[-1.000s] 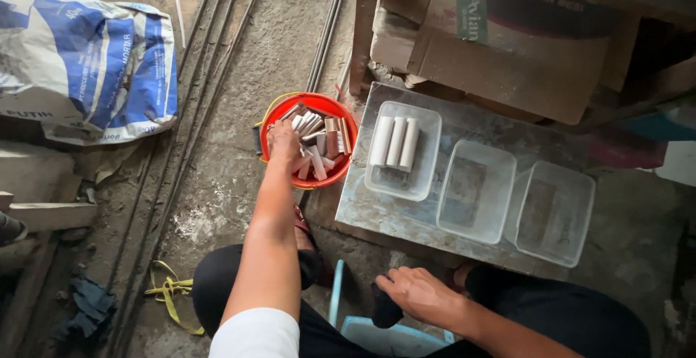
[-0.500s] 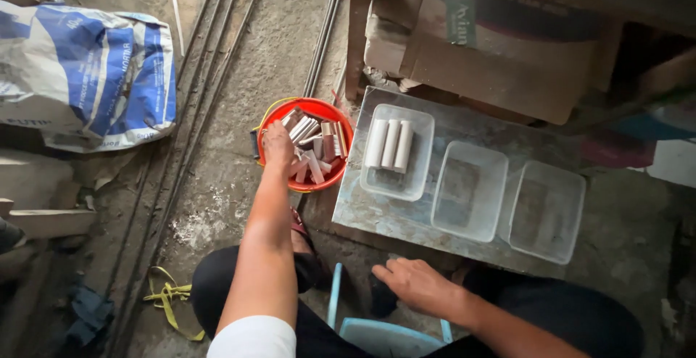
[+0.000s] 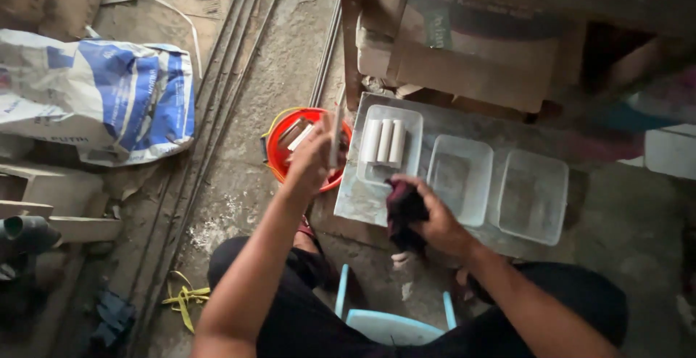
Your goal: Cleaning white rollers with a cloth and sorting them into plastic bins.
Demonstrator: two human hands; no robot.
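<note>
L hand (image 3: 313, 161) grips pale rod (image 3: 334, 134) above red bucket (image 3: 279, 147); R hand (image 3: 428, 216) clutches dark rag (image 3: 403, 213).

bucket (image 3: 279, 137) part-hidden; left hand (image 3: 313, 161) blurred

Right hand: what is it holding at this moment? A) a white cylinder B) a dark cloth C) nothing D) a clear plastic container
B: the right hand grips a dark cloth in front of the clear container that holds three white cylinders, while the left hand lifts a pale bar above the red bucket.
</note>
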